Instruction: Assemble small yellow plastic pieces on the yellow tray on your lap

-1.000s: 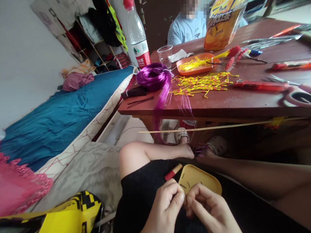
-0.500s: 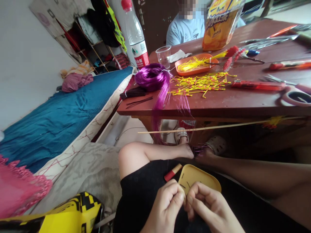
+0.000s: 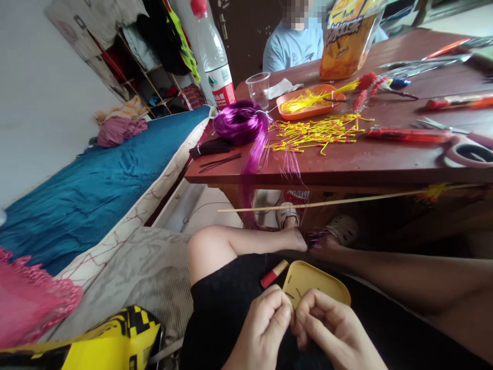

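Over my lap, my left hand and my right hand are close together, both with thumb and fingers pinched. Whatever lies between the fingertips is too small or hidden to make out. Just beyond the fingers a yellow tray rests on my lap, with a few short dark pieces in it. A small red and gold tube lies at the tray's left side. On the table ahead are a hank of shiny purple thread, a dark bundle of thin sticks and a spread of yellow red-tipped stems.
A brown-red table holds an orange tray, pink-handled scissors, a red cutter, a bottle, a plastic cup and a tea bottle. A thin stick runs below its edge. Another person sits opposite.
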Demonstrator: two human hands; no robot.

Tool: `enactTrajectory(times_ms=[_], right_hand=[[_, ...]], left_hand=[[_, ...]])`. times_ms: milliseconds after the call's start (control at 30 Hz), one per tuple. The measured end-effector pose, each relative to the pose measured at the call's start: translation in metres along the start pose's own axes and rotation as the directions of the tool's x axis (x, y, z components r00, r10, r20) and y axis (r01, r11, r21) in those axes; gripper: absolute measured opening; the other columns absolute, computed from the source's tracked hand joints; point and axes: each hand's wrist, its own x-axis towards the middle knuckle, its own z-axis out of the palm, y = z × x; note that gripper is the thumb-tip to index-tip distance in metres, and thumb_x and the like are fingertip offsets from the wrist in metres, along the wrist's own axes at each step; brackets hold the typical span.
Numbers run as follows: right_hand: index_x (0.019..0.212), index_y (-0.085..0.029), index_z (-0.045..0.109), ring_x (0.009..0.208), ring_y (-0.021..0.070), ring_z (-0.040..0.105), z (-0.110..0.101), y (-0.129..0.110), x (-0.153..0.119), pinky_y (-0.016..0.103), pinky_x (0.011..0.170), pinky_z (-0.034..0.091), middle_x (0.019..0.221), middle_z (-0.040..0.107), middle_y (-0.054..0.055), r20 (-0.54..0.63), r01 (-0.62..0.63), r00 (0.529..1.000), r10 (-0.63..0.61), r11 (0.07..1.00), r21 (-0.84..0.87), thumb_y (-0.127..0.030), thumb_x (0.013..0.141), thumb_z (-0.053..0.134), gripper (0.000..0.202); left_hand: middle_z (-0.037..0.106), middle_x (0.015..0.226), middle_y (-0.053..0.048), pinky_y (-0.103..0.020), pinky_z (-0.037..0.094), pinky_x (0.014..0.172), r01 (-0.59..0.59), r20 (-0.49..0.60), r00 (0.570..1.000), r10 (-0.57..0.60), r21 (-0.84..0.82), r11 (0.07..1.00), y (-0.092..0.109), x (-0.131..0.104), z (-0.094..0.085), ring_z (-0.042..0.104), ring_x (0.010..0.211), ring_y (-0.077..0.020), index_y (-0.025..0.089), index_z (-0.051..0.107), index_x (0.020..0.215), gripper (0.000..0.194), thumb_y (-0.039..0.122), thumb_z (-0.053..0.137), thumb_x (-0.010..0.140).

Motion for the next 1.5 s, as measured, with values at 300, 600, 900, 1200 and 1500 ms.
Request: enactTrajectory(times_ms=[300, 600, 900, 1200, 1500], right_hand=[[0.066, -0.016, 0.05, 0.055, 0.0098, 0.049, 0.001, -0.001, 0.001, 0.022, 0.056, 0.042, 0.061, 0.053, -0.001, -0.018, 0.003, 1.0, -0.003, 1.0, -0.005, -0.046, 0.079, 0.057, 0.033], [0.068, -0.017, 0.049, 0.056, 0.0112, 0.048, 0.001, 0.006, -0.001, 0.022, 0.056, 0.041, 0.061, 0.052, 0.0, -0.038, 0.053, 0.998, -0.059, 0.989, -0.141, -0.044, 0.082, 0.051, 0.031], [0.067, -0.018, 0.045, 0.054, 0.0112, 0.042, 0.0, 0.006, -0.002, 0.021, 0.053, 0.038, 0.059, 0.046, -0.002, -0.034, 0.071, 0.996, -0.088, 0.934, -0.35, -0.04, 0.085, 0.044, 0.028], [0.065, -0.018, 0.049, 0.052, 0.0112, 0.046, 0.011, 0.01, -0.004, 0.02, 0.052, 0.039, 0.056, 0.051, -0.001, -0.218, 0.113, 0.961, -0.169, 0.962, -0.249, -0.044, 0.081, 0.05, 0.031], [0.065, -0.018, 0.048, 0.05, 0.0098, 0.045, 0.005, 0.011, -0.003, 0.017, 0.049, 0.04, 0.056, 0.048, -0.002, -0.121, 0.165, 0.962, -0.245, 0.874, -0.458, -0.038, 0.085, 0.045, 0.029]], left_hand=[[0.043, 0.069, 0.0, -0.024, 0.035, 0.065, 0.002, -0.008, 1.0, -0.002, -0.004, 1.0, 0.001, 0.001, 0.0, 0.044, 0.067, -0.0135, 0.019, 0.042, 0.065, 0.03, 0.033, 0.035, 0.09], [0.041, 0.071, 0.001, -0.024, 0.034, 0.067, 0.029, -0.034, 0.999, -0.027, 0.053, 0.998, -0.002, -0.001, 0.001, 0.043, 0.069, -0.0136, 0.019, 0.041, 0.067, 0.029, 0.033, 0.034, 0.091], [0.038, 0.069, 0.002, -0.023, 0.032, 0.061, -0.033, -0.021, 0.999, 0.036, 0.113, 0.993, -0.002, 0.0, 0.001, 0.04, 0.064, -0.013, 0.02, 0.037, 0.067, 0.027, 0.032, 0.033, 0.091], [0.039, 0.068, 0.002, -0.023, 0.033, 0.062, -0.064, -0.069, 0.995, 0.073, 0.13, 0.99, -0.005, 0.0, 0.005, 0.042, 0.065, -0.0129, 0.02, 0.039, 0.067, 0.028, 0.032, 0.032, 0.092], [0.042, 0.069, 0.001, -0.022, 0.034, 0.06, -0.128, -0.1, 0.984, 0.148, 0.184, 0.975, -0.007, 0.002, 0.005, 0.045, 0.064, -0.0127, 0.02, 0.041, 0.069, 0.026, 0.029, 0.032, 0.092]])
